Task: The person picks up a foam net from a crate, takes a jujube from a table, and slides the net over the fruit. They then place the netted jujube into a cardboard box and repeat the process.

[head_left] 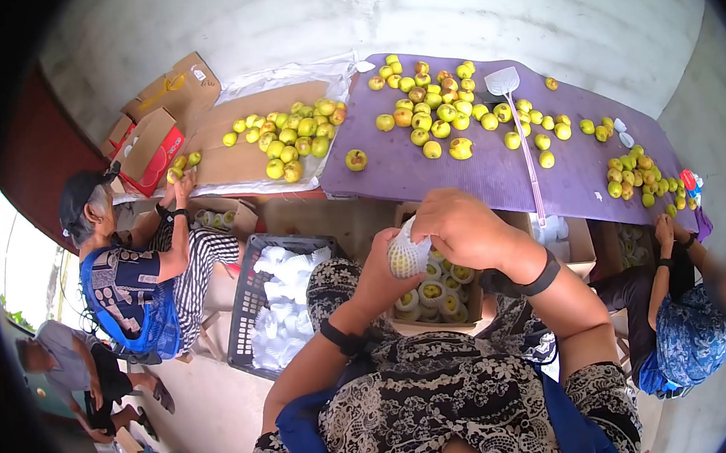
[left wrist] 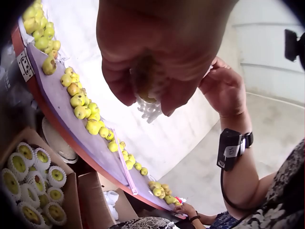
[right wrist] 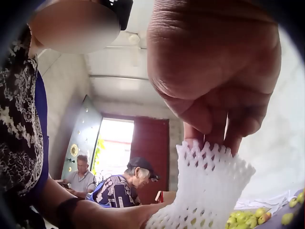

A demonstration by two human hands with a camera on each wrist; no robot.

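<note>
In front of my chest my left hand (head_left: 375,280) grips a yellow-green apple in a white foam net (head_left: 407,253). The palm is turned toward the left wrist camera, where the apple (left wrist: 147,81) shows partly between the fingers. From above, my right hand (head_left: 468,227) pinches the net's upper edge. In the right wrist view its fingertips are at the open, lattice-like rim of the foam net (right wrist: 205,186). Below both hands stands a carton (head_left: 437,322) of netted apples. Most of the held apple is hidden by the net and fingers.
Loose apples (head_left: 447,111) lie on a purple-covered table (head_left: 360,180) ahead, with a long-handled white fly swatter (head_left: 502,82) among them. A dark crate (head_left: 239,319) of foam nets (head_left: 284,308) stands at my left. People sit on both sides, one (head_left: 130,268) handling apples.
</note>
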